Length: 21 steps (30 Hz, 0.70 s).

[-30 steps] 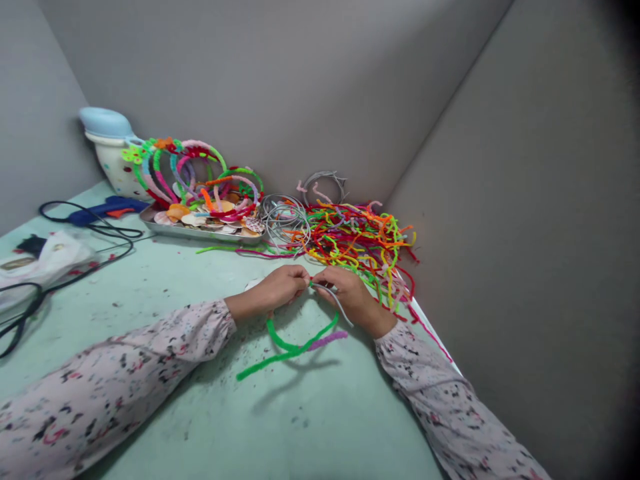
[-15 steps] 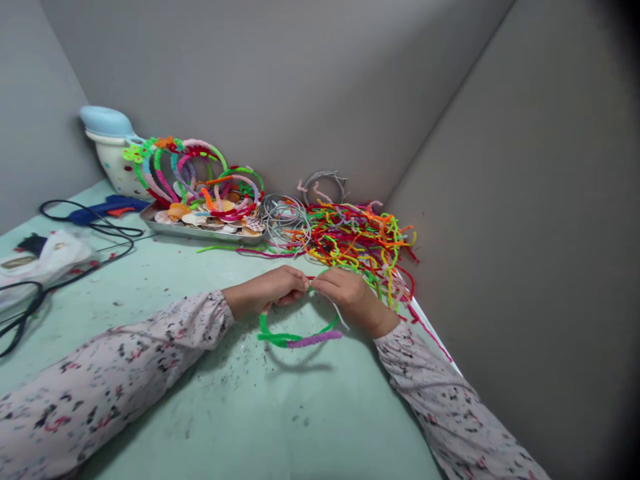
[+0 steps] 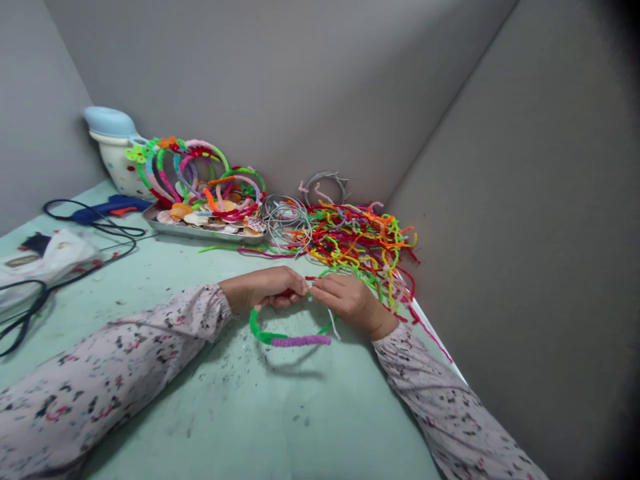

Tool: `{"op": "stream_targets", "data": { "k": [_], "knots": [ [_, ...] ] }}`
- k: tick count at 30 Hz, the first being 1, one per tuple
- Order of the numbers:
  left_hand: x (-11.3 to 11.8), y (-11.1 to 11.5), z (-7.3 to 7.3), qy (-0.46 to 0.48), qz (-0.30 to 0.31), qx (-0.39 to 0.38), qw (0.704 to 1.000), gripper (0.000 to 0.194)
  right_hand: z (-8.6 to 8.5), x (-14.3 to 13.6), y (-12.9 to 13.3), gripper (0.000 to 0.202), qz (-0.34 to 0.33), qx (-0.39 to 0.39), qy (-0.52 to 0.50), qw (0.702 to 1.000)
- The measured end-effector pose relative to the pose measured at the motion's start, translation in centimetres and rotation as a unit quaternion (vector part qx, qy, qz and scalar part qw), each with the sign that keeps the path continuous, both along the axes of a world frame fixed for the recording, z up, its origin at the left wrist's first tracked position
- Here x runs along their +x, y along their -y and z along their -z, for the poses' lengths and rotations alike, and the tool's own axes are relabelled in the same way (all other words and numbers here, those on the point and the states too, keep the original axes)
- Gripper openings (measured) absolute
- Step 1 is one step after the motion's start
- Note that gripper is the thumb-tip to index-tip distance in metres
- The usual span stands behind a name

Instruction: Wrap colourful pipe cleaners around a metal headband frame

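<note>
Between my hands is a ring wrapped in pipe cleaners (image 3: 301, 341), with green and purple parts along its near side. My left hand (image 3: 273, 288) is closed on the ring's far left part, fingers curled in a pinch. Close beside it, my right hand (image 3: 347, 300) pinches the same far part, where a bit of green shows between the fingertips. A white pipe cleaner (image 3: 333, 325) hangs down from under my right hand. A short red end sticks out above the fingertips. The fingers hide the spot where the strands meet.
Behind my hands lies a tangled heap of coloured pipe cleaners (image 3: 350, 233) beside grey wire coils (image 3: 286, 219). A metal tray (image 3: 205, 233) holds shells and finished-looking rings. At left are a blue glue gun (image 3: 110, 208), a black cord, a white bag (image 3: 60, 257) and a lidded container (image 3: 120, 163).
The ring has turned and shifted slightly left, its purple part with it. The white pipe cleaner now hangs more steeply. Both hands keep their pinch.
</note>
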<state>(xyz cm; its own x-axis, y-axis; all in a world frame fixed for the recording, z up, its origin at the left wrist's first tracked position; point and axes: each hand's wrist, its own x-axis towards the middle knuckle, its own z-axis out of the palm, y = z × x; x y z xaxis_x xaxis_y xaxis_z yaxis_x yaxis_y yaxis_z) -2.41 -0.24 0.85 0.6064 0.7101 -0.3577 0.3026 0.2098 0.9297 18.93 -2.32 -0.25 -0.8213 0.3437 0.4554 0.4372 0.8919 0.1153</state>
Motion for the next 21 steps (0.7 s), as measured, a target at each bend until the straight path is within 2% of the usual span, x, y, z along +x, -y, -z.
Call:
{"op": "stream_targets", "data": {
  "k": [3, 7, 9, 12, 14, 15, 16, 21],
  "knots": [
    [0.0, -0.1, -0.2, 0.019, 0.015, -0.031, 0.999, 0.015, -0.1, -0.2, 0.0, 0.025, 0.023, -0.025, -0.023, 0.999],
    [0.5, -0.1, 0.2, 0.022, -0.069, 0.038, 0.997, 0.008, -0.5, -0.3, -0.8, 0.023, 0.101, -0.067, -0.122, 0.985],
    [0.9, -0.1, 0.4, 0.036, -0.095, 0.078, 0.992, 0.009, -0.9, -0.1, -1.5, 0.022, 0.144, -0.103, -0.186, 0.966],
    [1.3, 0.1, 0.6, 0.031, -0.127, 0.139, 0.982, 0.008, -1.6, 0.2, -1.9, 0.016, 0.229, -0.187, -0.257, 0.920],
    [1.5, 0.2, 0.5, 0.010, -0.140, 0.179, 0.974, 0.009, -2.3, 0.2, -1.8, 0.022, 0.265, -0.254, -0.256, 0.894],
    [1.5, 0.2, 0.5, -0.002, -0.145, 0.197, 0.970, 0.011, -2.6, 0.1, -1.6, 0.025, 0.266, -0.277, -0.238, 0.892],
    [1.5, 0.2, 0.5, -0.013, -0.148, 0.211, 0.966, 0.012, -2.9, -0.1, -1.4, 0.026, 0.264, -0.277, -0.222, 0.897],
    [1.4, 0.4, 0.3, -0.031, -0.149, 0.258, 0.954, 0.015, -3.7, -1.2, -0.5, 0.011, 0.233, -0.123, -0.238, 0.935]
  ]
}}
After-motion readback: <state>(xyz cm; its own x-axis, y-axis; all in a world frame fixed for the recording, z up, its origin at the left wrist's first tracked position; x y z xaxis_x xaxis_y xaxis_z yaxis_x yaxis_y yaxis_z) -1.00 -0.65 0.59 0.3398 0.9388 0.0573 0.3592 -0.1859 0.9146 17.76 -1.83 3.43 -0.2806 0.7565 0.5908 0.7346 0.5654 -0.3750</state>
